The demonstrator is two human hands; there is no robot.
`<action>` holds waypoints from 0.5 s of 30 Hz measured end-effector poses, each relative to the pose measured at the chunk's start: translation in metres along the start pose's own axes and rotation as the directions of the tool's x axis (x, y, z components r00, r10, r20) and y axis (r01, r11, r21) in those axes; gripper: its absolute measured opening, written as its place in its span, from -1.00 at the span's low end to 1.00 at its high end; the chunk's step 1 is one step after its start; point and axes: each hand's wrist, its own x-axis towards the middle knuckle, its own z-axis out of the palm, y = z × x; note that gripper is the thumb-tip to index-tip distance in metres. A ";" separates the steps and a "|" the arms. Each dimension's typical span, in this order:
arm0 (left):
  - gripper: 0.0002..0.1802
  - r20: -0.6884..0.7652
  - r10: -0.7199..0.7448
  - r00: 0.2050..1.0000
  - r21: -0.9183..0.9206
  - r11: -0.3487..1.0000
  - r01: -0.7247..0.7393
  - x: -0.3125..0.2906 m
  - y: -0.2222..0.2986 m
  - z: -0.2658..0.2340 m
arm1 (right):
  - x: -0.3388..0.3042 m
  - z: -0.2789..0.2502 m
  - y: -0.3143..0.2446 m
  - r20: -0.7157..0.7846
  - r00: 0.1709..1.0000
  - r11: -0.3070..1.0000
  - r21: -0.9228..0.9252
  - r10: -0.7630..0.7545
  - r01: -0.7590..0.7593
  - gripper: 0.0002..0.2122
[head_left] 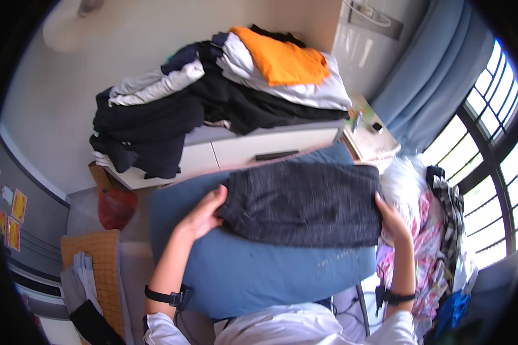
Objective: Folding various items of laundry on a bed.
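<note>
A folded dark grey heathered pair of pants (305, 204) lies across a blue cloth-covered padded surface (276, 282) in front of me. My left hand (204, 213) takes it by the gathered waistband end, thumb raised at the edge and fingers partly hidden beneath. At the opposite end, my right hand (392, 221) grips the straight edge, with the thumb along it and the other fingers mostly out of sight. Both forearms wear black straps.
Beyond stands a white drawer unit (242, 154) heaped with dark clothes (149, 129) and an orange garment (282, 57). To the right are a small side table (371, 135), a pile of patterned clothes (426, 247) and a barred window. A red bag (116, 206) sits at left.
</note>
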 end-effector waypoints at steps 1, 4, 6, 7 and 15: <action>-0.05 -0.064 0.031 0.997 0.020 0.999 -0.030 0.006 -0.005 0.006 | -0.009 0.003 0.004 0.053 0.998 0.999 0.011 -0.039 0.039 -0.40; -0.03 -0.080 0.030 0.996 -0.041 0.999 -0.034 0.015 -0.003 0.024 | -0.030 0.009 -0.001 0.063 0.990 0.992 0.014 -0.128 0.127 -0.49; -0.09 -0.087 0.044 0.995 -0.085 0.995 -0.052 0.015 -0.002 0.031 | -0.028 0.012 0.001 0.068 0.982 0.984 0.041 -0.176 0.174 -0.47; -0.13 -0.127 0.085 0.988 -0.090 0.991 -0.097 0.015 -0.006 0.032 | -0.030 0.018 -0.006 0.064 0.979 0.981 0.055 -0.191 0.188 -0.50; -0.22 -0.231 0.570 0.789 0.222 0.820 -0.528 -0.049 0.167 0.065 | -0.019 0.068 -0.132 0.009 0.917 0.890 0.244 -0.398 0.384 -0.61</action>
